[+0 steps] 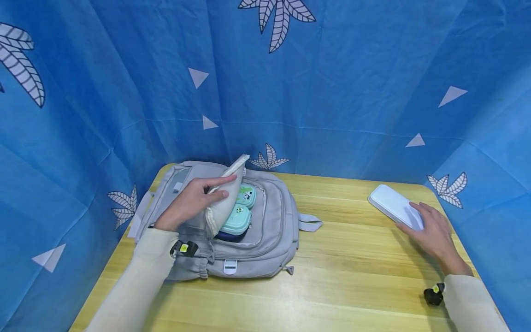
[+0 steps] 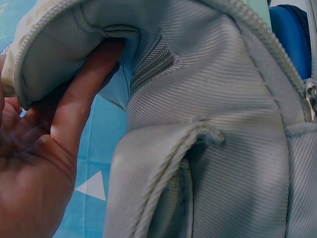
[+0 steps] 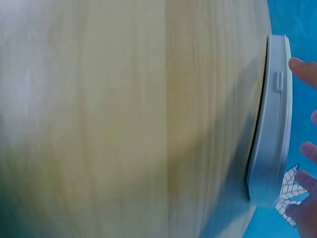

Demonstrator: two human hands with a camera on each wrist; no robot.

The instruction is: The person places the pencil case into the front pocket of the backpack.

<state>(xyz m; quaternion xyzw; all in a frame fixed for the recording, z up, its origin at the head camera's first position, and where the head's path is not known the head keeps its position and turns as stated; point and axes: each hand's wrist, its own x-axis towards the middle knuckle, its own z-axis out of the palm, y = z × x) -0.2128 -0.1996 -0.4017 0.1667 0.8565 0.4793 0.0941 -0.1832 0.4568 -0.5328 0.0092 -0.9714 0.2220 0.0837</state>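
A grey backpack (image 1: 274, 221) lies on the table, its front pocket open. My left hand (image 1: 195, 200) holds the pale pocket flap (image 1: 227, 212) raised, thumb on one side and fingers on the other; the left wrist view shows the hand (image 2: 34, 173) at the folded fabric (image 2: 237, 99). Inside the pocket sit two mint-green cases (image 1: 238, 220) with cartoon prints and a dark blue case (image 1: 231, 237). At the right, my right hand (image 1: 431, 233) is over the near end of a flat white case (image 1: 392, 205), fingers spread. In the right wrist view a small latch shows on the case's side (image 3: 272, 124).
The wooden table (image 1: 344, 276) stretches between backpack and white case. A blue curtain (image 1: 332, 92) with leaf prints hangs behind and along both sides. A grey strap loop (image 1: 309, 222) sticks out from the backpack toward the right.
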